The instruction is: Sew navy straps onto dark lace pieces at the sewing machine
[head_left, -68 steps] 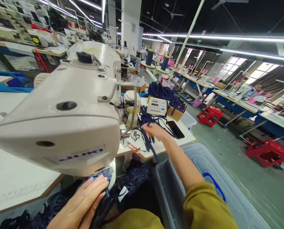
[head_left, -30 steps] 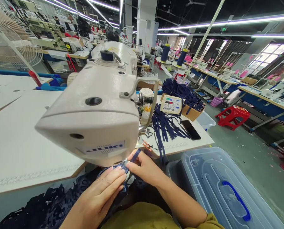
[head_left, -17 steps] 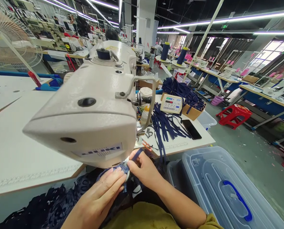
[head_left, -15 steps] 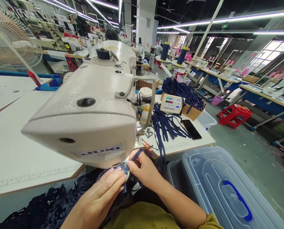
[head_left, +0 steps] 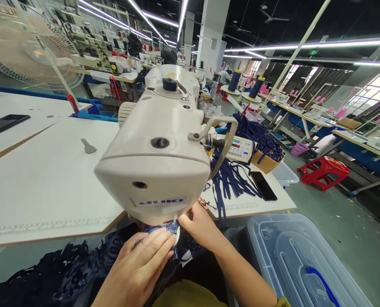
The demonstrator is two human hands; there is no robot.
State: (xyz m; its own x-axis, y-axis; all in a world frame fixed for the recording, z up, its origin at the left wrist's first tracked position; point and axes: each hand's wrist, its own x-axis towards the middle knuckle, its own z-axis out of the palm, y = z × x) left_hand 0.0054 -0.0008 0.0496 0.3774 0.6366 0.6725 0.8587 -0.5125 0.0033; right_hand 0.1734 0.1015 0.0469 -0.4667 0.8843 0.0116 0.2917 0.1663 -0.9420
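Observation:
A white sewing machine stands in front of me, its head over both hands. My left hand lies on a blue patterned fabric piece with a pale edge, its fingers close together and pressing the cloth below the machine head. Just right of it, my right hand is at the fabric's edge, with its fingertips partly hidden behind the machine head. What those fingertips hold cannot be made out.
Dark fabric pieces hang at the lower left. On the table lies a grey metal piece. Navy straps, a control panel and a phone are at the right, above a lidded clear bin.
The view has shifted left, so the machine appears farther right. The navy strip seen in my right fingers before is now hidden. My right fingertips have gone partly behind the machine head.

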